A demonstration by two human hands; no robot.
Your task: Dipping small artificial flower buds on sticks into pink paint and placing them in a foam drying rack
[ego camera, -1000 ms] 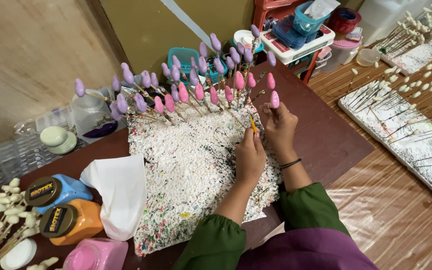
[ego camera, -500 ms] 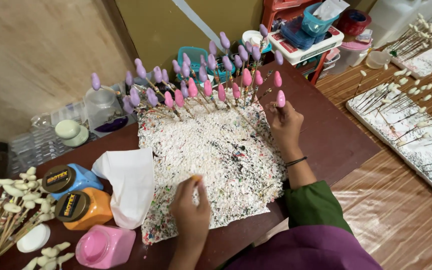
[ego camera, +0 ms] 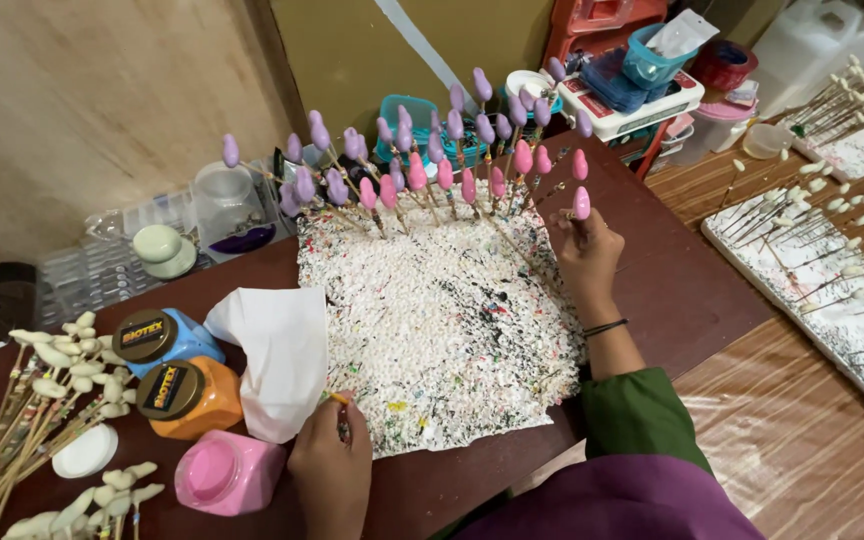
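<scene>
On the near left I see unpainted bud sticks [ego camera: 42, 400], then blue [ego camera: 164, 340], orange [ego camera: 187, 395] and pink paint jars [ego camera: 227, 472]. My left hand [ego camera: 332, 470] pinches a brush [ego camera: 342, 418] beside white tissue [ego camera: 277, 360]. Farther right, my right hand [ego camera: 587, 255] pinches a pink-tipped stick [ego camera: 581, 203] at the speckled foam board [ego camera: 442, 320].

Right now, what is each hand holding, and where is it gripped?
The right hand pinches a pink-tipped stick just below its tip, at the foam block's edge. The left hand holds a small brush near its front end.
</scene>
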